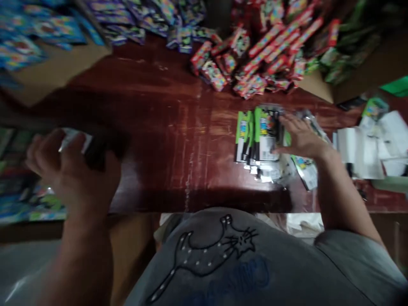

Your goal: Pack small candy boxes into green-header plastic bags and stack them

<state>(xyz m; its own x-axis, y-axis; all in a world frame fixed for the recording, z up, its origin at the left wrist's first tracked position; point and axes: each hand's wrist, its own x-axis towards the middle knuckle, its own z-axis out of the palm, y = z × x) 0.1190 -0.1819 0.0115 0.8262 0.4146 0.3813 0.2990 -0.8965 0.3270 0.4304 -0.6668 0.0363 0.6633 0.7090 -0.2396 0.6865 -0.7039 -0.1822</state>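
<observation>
Basically, the most room is mid-table: a wide stretch of glossy red-brown tabletop [159, 127] betw. L hand [76, 170] and the green-and-black packets [266, 131]. Near edge runs straight across, just in front of the grey shirt [216, 272]. Far side is tighter, w/ red packets [270, 51] heaped R of ctr, purple packets [127, 21] to their L, and blue packets [54, 27] at far L by a cardboard flap [60, 63]. R side is bounded by white stacks [366, 153]. Green-and-black packets lie R of ctr, near the front edge, overlapping in a loose fan; shiny clear film, green strip on top, pale label panel below, print too blurry to read. R hand [301, 134] is over their R side, fingers and thumb spread apart. L hand is curled around/over a pale piece [72, 138], badly blurred; can't tell if it's gripped.
</observation>
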